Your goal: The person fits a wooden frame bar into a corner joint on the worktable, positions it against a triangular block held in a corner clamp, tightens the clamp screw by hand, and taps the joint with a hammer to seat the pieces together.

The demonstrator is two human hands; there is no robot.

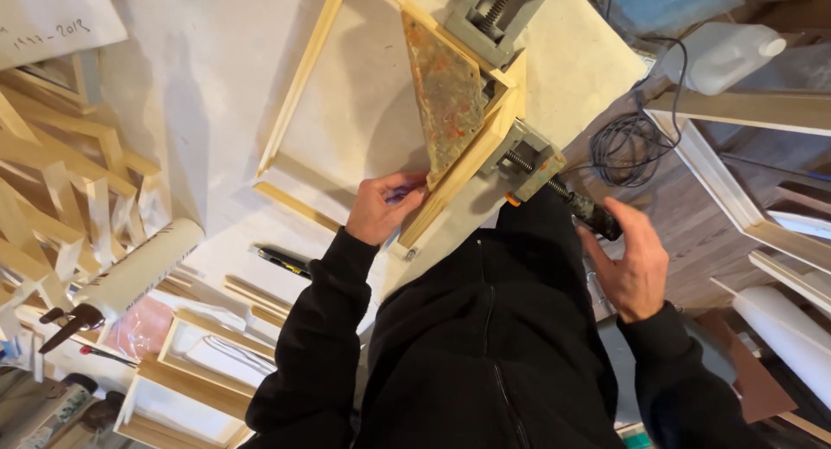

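A pale wooden frame (pixel 303 77) lies on a white worktable (pixel 208 77), one corner held in a grey metal corner clamp (pixel 519 150) with a rusty triangular plate (pixel 446 99). My left hand (pixel 381 208) presses on the frame's wooden bar beside the clamp, fingers curled around something small and purple. My right hand (pixel 630 263) grips the dark handle of the clamp's screw (pixel 589 211) at the table edge.
Stacked wooden frames (pixel 61 181) lie at the left, with a white roll (pixel 143 267) and a dark pen-like tool (pixel 281 260). A coiled cable (pixel 628 146), a white plastic bottle (pixel 723 55) and more wooden mouldings (pixel 753 112) are at the right.
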